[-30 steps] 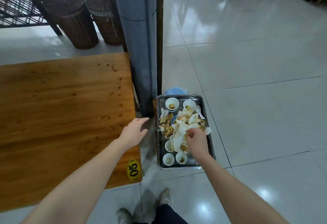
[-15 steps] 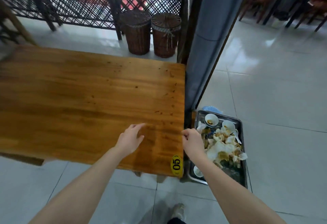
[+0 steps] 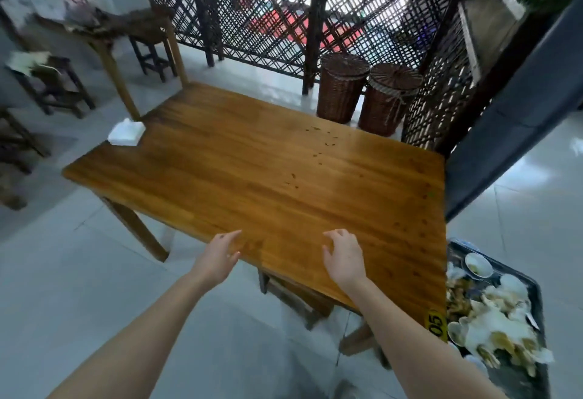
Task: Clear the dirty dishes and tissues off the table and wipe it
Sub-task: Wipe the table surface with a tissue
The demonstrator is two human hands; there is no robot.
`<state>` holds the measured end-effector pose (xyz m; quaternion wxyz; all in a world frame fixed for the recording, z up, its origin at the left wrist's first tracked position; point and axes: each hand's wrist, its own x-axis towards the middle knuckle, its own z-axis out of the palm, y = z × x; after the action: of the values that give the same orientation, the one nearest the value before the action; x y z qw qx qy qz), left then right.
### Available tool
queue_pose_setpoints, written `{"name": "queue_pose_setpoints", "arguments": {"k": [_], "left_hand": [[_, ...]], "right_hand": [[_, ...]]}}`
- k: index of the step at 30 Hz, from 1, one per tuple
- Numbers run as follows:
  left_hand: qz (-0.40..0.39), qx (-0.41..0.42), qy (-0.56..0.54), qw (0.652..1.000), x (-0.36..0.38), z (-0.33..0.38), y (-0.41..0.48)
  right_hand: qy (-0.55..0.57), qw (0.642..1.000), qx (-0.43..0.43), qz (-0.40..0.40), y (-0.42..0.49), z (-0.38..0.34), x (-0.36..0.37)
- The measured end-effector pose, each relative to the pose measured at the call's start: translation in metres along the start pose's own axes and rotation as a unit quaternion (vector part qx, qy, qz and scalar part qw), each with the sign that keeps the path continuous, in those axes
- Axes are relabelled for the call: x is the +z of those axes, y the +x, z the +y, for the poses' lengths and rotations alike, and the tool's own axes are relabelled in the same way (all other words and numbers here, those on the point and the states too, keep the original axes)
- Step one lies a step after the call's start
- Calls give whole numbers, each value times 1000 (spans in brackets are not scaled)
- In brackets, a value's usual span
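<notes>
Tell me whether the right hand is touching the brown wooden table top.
Cannot tell. The head view shows the right hand with curled fingers over the brown wooden table top, but from above neither contact nor gap shows.

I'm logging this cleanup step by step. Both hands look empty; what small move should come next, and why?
Probably reach the empty left hand toward the white tissues at the table's far left corner. They look like the only item left on top, the right hand is empty too, and the dirty dishes already sit in the tray. Crumbs dot the top, but no cloth is in view.
</notes>
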<state>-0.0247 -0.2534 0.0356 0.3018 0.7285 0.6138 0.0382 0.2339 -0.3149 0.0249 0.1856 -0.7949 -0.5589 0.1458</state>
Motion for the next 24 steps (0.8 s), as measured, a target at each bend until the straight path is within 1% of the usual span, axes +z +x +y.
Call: {"name": "queue_pose_setpoints", "arguments": {"k": [4,9,12,19,24], "left_hand": [[28,-28,-3,999,-29,-57,-8],[58,-67,-12,996,-57,-115,-12],[67,-83,-14,994,-72,-144,-5],[75,-109,-3,991,-114,-200,48],[87,-112,-14,990,-166,-235,102]], "right_hand": [[-20,997,-64,-41,11,-56,31],[-21,991,-104,-79,29,-114,65],[-27,989,-121,-85,44,-148,86],[-20,980,-147,-132,99,-223,135],[-14,975,-164,-150,161,-272,161]]}}
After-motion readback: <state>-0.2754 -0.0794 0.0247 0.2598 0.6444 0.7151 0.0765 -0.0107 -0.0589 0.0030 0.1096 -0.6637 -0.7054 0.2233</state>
